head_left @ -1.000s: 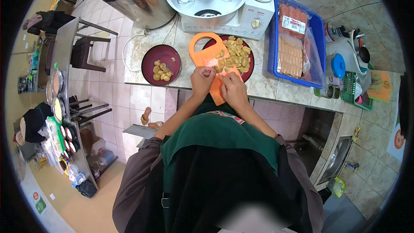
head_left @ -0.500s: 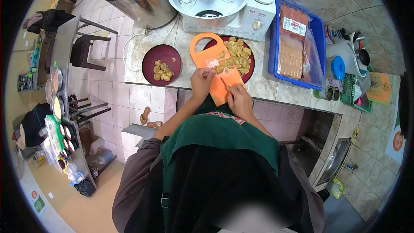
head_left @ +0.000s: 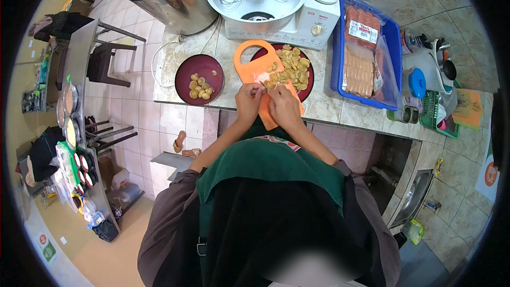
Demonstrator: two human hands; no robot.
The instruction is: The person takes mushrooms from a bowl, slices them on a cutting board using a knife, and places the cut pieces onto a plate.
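Observation:
An orange cutting board with a looped handle lies across the counter's front edge and partly over a maroon plate. Sliced mushrooms are heaped on that plate, and a few slices lie on the board. My left hand is closed in a pinch at the board's left edge; its fingertips hide what they hold. Right beside it, over the board, my right hand is closed around what looks like a small knife, mostly hidden by the fingers. Whole mushrooms sit in a second maroon plate to the left.
Behind the board stands a white stand mixer with its bowl and whisks. A large steel pot is at the back left. On the right, a blue tray holds packed sausages, with a green basket beyond.
My right hand has moved forward and left over the board, up close to my left hand. My left hand stays almost where it was.

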